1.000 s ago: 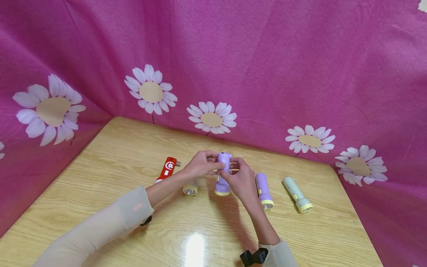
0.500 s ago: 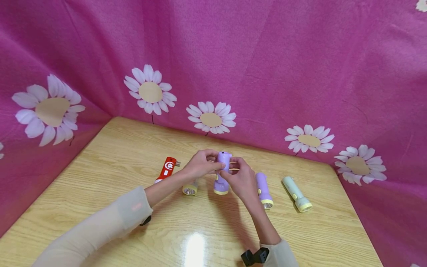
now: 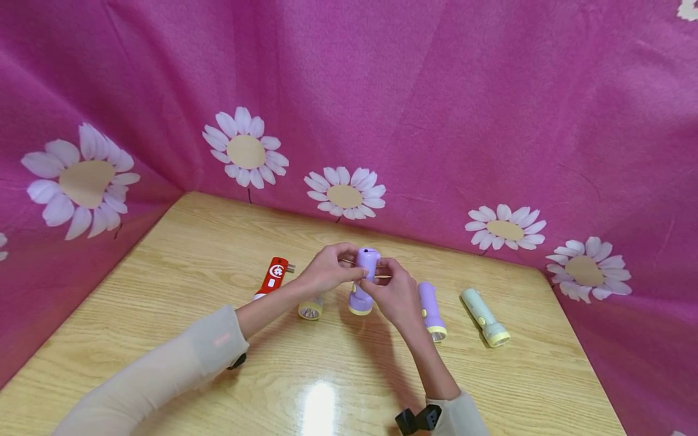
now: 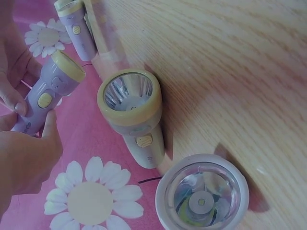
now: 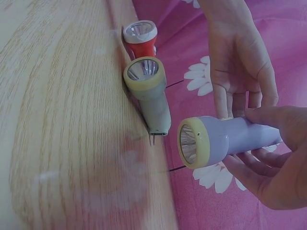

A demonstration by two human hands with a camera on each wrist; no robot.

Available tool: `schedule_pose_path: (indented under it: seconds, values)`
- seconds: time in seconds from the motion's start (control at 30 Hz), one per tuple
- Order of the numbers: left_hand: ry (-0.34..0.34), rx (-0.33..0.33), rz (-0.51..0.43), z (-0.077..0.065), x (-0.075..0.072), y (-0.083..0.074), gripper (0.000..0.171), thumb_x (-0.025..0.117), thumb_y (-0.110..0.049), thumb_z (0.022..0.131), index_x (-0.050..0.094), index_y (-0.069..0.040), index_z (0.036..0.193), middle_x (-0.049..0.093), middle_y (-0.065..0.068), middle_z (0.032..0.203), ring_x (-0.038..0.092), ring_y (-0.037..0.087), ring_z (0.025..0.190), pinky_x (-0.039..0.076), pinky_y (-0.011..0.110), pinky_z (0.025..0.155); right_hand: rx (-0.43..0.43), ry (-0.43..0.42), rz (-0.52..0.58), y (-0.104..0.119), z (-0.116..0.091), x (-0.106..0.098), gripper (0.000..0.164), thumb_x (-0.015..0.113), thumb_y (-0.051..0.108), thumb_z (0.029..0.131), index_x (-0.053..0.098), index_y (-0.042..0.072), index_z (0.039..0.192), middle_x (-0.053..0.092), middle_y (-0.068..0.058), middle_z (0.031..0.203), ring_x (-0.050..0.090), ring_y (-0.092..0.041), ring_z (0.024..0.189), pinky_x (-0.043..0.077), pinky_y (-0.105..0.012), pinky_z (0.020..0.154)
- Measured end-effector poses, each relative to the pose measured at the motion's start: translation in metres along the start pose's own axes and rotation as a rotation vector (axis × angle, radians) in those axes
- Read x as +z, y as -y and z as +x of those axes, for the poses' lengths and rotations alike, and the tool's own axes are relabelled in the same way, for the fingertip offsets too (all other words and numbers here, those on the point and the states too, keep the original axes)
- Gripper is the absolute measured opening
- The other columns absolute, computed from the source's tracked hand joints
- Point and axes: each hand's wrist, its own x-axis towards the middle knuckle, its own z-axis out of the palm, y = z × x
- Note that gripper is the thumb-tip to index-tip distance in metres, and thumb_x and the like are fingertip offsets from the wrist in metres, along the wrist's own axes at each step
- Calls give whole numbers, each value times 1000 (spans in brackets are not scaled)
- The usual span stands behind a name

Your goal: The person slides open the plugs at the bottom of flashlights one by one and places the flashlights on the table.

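Both hands hold a purple flashlight (image 3: 360,300) with a yellow lens rim above the middle of the table. My left hand (image 3: 329,269) pinches its upper body from the left, thumb across the front. From the right, my right hand (image 3: 395,293) grips the same barrel, its thumb near the left thumb. The lens end points down toward the table and toward me. In the left wrist view, a yellow switch (image 4: 44,100) shows on the barrel, uncovered by fingers. The right wrist view shows the flashlight's reflector (image 5: 188,143) and fingers around the tail.
On the wooden table (image 3: 262,387), a red flashlight (image 3: 274,275) with plug prongs lies left, beside a pale green flashlight (image 3: 311,310) partly hidden by the left hand and forearm. Right of the hands lie a second purple flashlight (image 3: 431,309) and another green one (image 3: 485,318). Pink flowered cloth (image 3: 425,121) stands behind.
The held flashlight has tilted slightly, its lens end shifting a little left and up. Both hands stay nearly in place, and the flashlights on the table have not moved.
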Motion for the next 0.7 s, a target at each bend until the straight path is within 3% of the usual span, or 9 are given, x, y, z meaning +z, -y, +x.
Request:
schedule_pose_path:
  seconds: [0.7]
  values:
    - [69, 54, -39, -1, -5, 0, 45, 71, -7, 90, 58, 3, 131, 65, 15, 121, 63, 28, 112, 54, 35, 93, -42, -6, 50, -1, 1, 1, 42, 85, 18, 78, 66, 3, 113, 73, -12, 103, 71, -28, 95, 59, -42, 78]
